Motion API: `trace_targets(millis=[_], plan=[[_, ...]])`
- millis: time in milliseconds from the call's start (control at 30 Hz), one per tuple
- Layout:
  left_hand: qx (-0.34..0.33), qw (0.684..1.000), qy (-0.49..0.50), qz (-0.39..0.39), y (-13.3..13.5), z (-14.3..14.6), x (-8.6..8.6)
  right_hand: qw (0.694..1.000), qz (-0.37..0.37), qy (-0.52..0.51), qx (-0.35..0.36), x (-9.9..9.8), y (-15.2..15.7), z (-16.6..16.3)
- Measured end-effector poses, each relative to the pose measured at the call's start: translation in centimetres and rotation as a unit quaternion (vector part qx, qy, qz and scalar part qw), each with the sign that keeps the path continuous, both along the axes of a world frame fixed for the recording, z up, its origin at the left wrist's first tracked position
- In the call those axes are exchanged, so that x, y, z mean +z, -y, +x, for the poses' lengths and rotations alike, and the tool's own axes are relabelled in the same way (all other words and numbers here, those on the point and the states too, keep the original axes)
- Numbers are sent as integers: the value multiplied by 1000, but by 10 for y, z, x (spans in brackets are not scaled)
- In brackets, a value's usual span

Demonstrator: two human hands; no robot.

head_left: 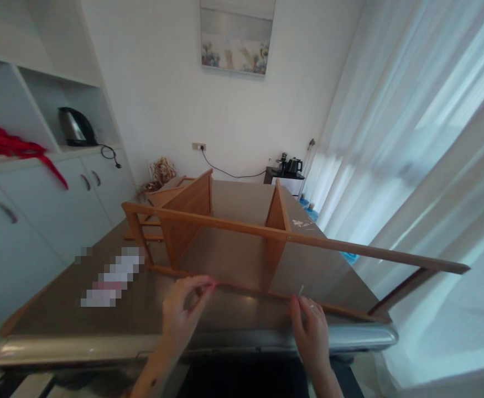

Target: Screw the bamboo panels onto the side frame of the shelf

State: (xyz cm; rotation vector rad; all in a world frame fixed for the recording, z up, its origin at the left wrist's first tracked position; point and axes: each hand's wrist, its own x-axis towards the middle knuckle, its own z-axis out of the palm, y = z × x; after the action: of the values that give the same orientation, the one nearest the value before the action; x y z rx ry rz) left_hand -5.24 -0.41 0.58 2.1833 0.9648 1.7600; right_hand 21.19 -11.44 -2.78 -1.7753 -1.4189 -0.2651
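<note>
A wooden shelf frame [233, 224] lies on its side on the table, with two cross panels standing between its rails. My left hand [183, 307] is closed in a pinch near the lower rail; whatever is between thumb and forefinger is too small to make out. Further right, my right hand [311, 323] pinches a short, thin, pale rod [301, 290] that points upward beside the same rail. The rod's lower end is hidden by the fingers.
The table [113, 326] has a rounded metallic front edge. More wooden parts [171, 193] lie behind the frame at left. A blurred paper [117, 279] lies on the left. Cabinets with a kettle [76, 127] stand left; white curtains [424, 166] hang right.
</note>
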Motion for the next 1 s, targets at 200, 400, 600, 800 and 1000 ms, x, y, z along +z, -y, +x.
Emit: trace_targets(millis=[200, 400, 600, 800, 1000], plan=[[-49, 989, -110, -83, -17, 46, -24, 983, -132, 108, -67, 38, -33, 41], [-41, 984, -120, -123, -52, 39, -30, 992, -118, 3, 42, 18, -49, 38], [-46, 976, -134, -163, -59, 35, -41, 988, -149, 1, 46, -3, -46, 41], [-45, 977, -140, -156, -47, 41, -33, 984, -146, 63, 78, 0, -46, 47], [-30, 975, -142, -169, -36, 44, -34, 984, -136, 98, 65, 1, -44, 50]])
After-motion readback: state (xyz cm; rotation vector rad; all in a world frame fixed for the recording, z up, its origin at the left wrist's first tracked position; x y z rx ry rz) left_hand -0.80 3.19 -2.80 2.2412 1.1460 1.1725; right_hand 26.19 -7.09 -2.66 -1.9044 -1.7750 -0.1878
